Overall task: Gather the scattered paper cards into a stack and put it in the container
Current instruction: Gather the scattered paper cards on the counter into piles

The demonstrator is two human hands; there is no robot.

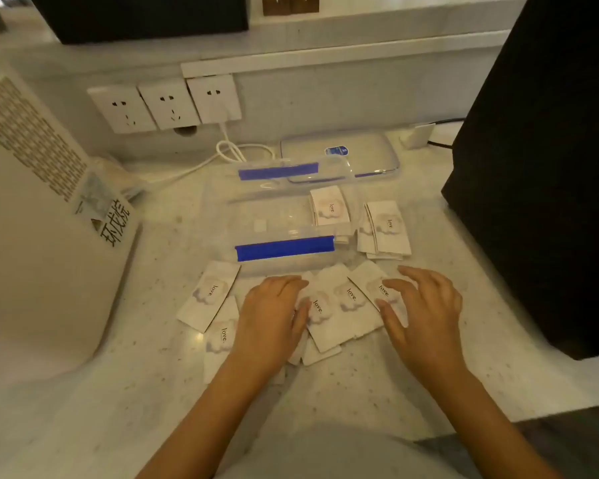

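Observation:
White paper cards printed with a pale cloud and the word "love" lie scattered on the speckled counter. One bunch of cards (343, 305) overlaps between my hands, and more cards (210, 299) lie to the left. A clear container (284, 216) with blue clips stands just behind them, with a small stack (329, 207) showing through its right end. Another pile of cards (386, 229) rests right of the container. My left hand (274, 312) lies flat on the cards, fingers together. My right hand (421, 305) hovers with fingers spread, its fingertips touching the rightmost card.
The container's clear lid (360, 157) lies behind it. A white appliance (42, 216) stands at the left and a black box (540, 160) at the right. Wall sockets (166, 105) and a white cable (229, 150) are at the back. The counter's front edge runs near my body.

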